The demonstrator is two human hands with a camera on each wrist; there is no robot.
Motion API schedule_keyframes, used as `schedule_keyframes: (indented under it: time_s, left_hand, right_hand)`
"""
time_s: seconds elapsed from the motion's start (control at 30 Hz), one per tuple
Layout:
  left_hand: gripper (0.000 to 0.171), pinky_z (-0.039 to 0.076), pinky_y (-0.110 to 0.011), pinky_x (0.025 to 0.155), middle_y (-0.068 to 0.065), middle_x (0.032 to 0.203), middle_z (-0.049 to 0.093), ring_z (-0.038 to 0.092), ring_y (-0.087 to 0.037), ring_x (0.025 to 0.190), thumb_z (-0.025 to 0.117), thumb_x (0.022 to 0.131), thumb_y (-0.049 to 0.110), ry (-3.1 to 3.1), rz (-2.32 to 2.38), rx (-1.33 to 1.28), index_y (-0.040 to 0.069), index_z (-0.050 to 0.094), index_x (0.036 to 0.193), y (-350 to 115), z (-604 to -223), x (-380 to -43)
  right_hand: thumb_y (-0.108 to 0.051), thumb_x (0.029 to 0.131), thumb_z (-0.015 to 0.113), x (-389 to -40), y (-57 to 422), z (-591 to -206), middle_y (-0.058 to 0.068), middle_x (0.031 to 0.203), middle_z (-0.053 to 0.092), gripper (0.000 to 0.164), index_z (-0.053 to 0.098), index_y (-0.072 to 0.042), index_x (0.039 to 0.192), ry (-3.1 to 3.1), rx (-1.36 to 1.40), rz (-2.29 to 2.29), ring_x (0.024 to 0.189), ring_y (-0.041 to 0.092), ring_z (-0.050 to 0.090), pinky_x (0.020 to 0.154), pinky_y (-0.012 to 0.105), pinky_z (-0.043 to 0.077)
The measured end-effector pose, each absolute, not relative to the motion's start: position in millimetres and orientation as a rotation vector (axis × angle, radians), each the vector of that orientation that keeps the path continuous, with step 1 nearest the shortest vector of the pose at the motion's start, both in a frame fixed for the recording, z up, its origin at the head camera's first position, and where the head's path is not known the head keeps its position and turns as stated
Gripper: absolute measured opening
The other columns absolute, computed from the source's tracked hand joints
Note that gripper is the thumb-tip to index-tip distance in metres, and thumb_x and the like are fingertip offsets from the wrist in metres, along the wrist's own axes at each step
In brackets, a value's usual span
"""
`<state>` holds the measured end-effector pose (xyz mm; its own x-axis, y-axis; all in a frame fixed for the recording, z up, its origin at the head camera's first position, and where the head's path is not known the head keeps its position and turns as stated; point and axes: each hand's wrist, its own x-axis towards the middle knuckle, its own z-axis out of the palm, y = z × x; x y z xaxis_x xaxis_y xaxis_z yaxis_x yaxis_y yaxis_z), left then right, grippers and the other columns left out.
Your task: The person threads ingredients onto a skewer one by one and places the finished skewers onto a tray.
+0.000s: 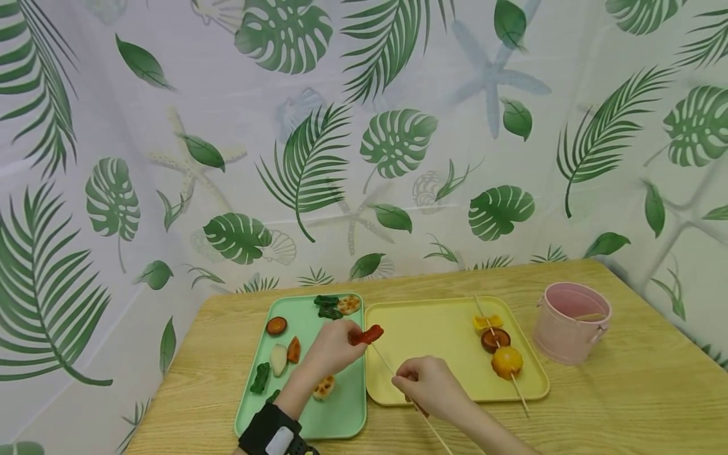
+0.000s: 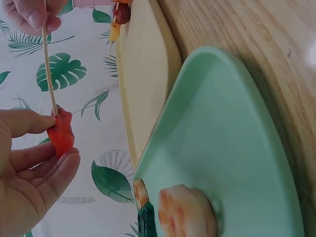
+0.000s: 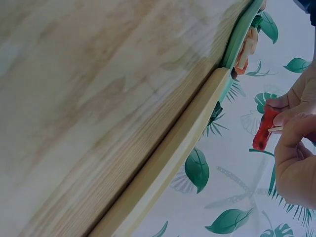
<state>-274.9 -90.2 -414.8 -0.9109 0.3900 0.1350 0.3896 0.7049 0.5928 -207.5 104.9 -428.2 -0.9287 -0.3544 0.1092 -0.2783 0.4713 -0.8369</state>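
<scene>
My left hand [image 1: 331, 349] pinches a glossy red piece, like a strip of red pepper [image 1: 371, 335], between thumb and fingers over the inner edge of the green tray. In my right hand [image 1: 430, 387] is a thin wooden skewer [image 1: 384, 359], gripped partway along and slanting up to the left. The skewer's tip meets the red pepper strip [image 2: 61, 133] in the left wrist view; how deep it goes I cannot tell. A small reddish-brown bit [image 1: 421, 411] shows on the skewer just below the right hand.
The green tray [image 1: 355, 417] holds several toy-like food pieces, among them a white piece [image 1: 279, 360], a lotus root slice [image 1: 349, 304] and a brown disc [image 1: 276, 326]. On the yellow tray [image 1: 421, 316] lies a loaded skewer [image 1: 507, 363]. A pink bucket [image 1: 563, 341] stands right.
</scene>
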Motion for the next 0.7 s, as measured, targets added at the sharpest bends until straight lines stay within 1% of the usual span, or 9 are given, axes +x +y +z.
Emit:
schedule_keyframes:
  time_s: [0.17, 0.23, 0.37, 0.5, 0.7]
  left_hand:
    - [0.008, 0.041, -0.025, 0.051, -0.001, 0.071, 0.059, 0.048, -0.012, 0.056, 0.064, 0.080, 0.009, 2.945, 0.976, 0.685, 0.003, 0.067, 0.084, -90.0, -419.6, -275.8]
    - [0.008, 0.041, -0.025, 0.051, -0.002, 0.072, 0.060, 0.049, -0.012, 0.057, 0.065, 0.079, 0.008, 2.957, 0.972, 0.695, 0.003, 0.067, 0.084, -89.8, -420.7, -275.7]
    - [0.009, 0.042, -0.025, 0.053, -0.003, 0.073, 0.060, 0.050, -0.013, 0.059, 0.066, 0.077, 0.008, 2.975, 0.955, 0.712, 0.003, 0.067, 0.084, -88.4, -422.1, -275.6]
    - [0.008, 0.042, -0.025, 0.053, -0.003, 0.073, 0.059, 0.050, -0.013, 0.059, 0.066, 0.077, 0.007, 2.975, 0.953, 0.711, 0.002, 0.067, 0.083, -86.9, -422.2, -274.6]
    - [0.007, 0.041, -0.024, 0.051, -0.003, 0.071, 0.059, 0.048, -0.013, 0.057, 0.065, 0.075, 0.005, 2.977, 0.938, 0.705, 0.002, 0.067, 0.081, -86.7, -423.5, -273.8]
  right_hand:
    - [-0.005, 0.085, 0.063, -206.6, 101.8, -426.8, -0.001, 0.055, 0.057, 0.014, 0.067, -0.004, 0.072, 2.801, -0.673, -1.305, 0.043, 0.002, 0.043, 0.045, 0.021, 0.041]
    - [-0.003, 0.083, 0.065, -205.9, 100.4, -426.1, -0.004, 0.056, 0.056, 0.014, 0.066, -0.005, 0.069, 2.901, -0.737, -1.205, 0.047, 0.001, 0.043, 0.047, 0.021, 0.040]
    - [0.000, 0.080, 0.066, -204.9, 98.3, -424.0, -0.007, 0.052, 0.050, 0.021, 0.061, -0.009, 0.061, 3.026, -0.816, -1.069, 0.045, 0.001, 0.038, 0.045, 0.020, 0.036]
    - [0.001, 0.080, 0.066, -205.7, 97.5, -421.9, -0.009, 0.048, 0.043, 0.027, 0.056, -0.011, 0.057, 3.050, -0.821, -1.010, 0.043, 0.001, 0.034, 0.042, 0.019, 0.034]
    - [0.000, 0.080, 0.065, -208.0, 95.2, -421.7, -0.009, 0.045, 0.030, 0.041, 0.041, -0.014, 0.051, 3.137, -0.877, -0.798, 0.041, 0.003, 0.026, 0.040, 0.020, 0.026]
